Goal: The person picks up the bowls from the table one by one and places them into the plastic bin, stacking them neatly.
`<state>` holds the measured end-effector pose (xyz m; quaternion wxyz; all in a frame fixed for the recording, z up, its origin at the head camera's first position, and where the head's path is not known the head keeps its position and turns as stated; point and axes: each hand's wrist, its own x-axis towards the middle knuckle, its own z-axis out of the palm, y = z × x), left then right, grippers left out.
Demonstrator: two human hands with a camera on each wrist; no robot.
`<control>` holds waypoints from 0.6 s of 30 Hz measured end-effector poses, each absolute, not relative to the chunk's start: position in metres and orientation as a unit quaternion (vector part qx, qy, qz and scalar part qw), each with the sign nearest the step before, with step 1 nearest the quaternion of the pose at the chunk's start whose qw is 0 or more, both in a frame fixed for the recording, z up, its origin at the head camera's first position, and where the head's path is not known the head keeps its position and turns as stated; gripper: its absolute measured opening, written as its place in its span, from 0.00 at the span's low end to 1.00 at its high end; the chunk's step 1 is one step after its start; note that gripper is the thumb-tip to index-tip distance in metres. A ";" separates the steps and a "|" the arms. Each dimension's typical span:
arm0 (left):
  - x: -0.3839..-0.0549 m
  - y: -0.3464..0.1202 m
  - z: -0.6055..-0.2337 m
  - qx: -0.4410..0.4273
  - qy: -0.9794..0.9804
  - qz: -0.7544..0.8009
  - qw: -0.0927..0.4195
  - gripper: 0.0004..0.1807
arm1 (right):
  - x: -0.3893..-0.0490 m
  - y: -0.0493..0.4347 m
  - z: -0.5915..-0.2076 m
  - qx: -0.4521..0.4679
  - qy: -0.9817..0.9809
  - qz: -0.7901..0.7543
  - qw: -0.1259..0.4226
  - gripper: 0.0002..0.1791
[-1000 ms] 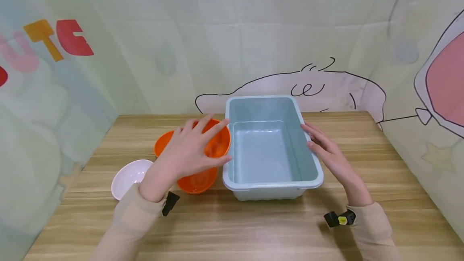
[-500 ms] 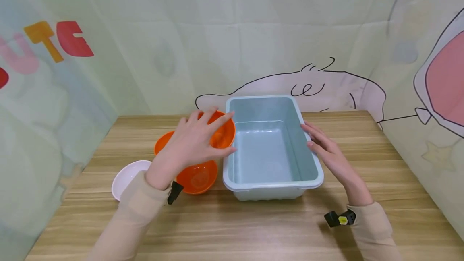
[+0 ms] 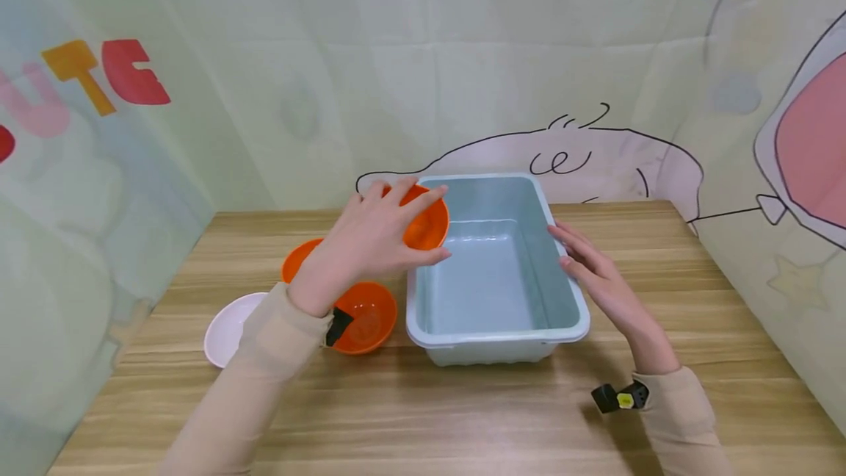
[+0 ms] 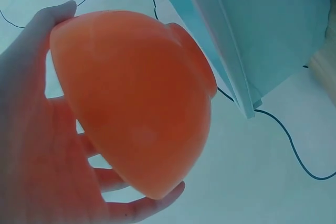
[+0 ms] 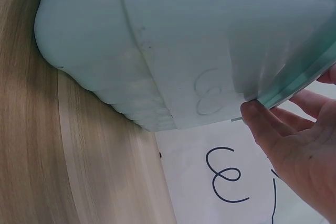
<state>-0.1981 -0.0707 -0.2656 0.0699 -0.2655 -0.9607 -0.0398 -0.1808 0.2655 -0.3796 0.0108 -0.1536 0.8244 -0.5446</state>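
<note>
Your wide-gripping left hand [image 3: 377,236] has raised the round orange plastic bowl [image 3: 428,228] to the rectangular blue plastic tub [image 3: 496,339], left side; right hand [image 3: 604,283] pinches right rim.

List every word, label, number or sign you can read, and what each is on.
"UT": pink and orange letters on the backdrop.
Red letter after them: E or C, can't tell.
Red shape before them: cut off, unreadable.
Yellow label on the right-wrist device: too small to read.
Held bowl, basin: nothing legible.
</note>
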 end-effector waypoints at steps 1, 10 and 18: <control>-0.199 -0.069 -0.265 -0.265 -0.961 -0.040 0.065 0.43 | -0.181 0.266 -0.380 -0.153 0.825 -0.544 0.010 0.27; -0.209 -0.058 -0.263 -0.263 -0.963 -0.035 0.048 0.44 | -0.180 0.266 -0.379 -0.152 0.828 -0.540 0.009 0.27; -0.212 -0.045 -0.257 -0.270 -0.962 -0.042 0.022 0.44 | -0.181 0.266 -0.380 -0.151 0.826 -0.543 0.010 0.27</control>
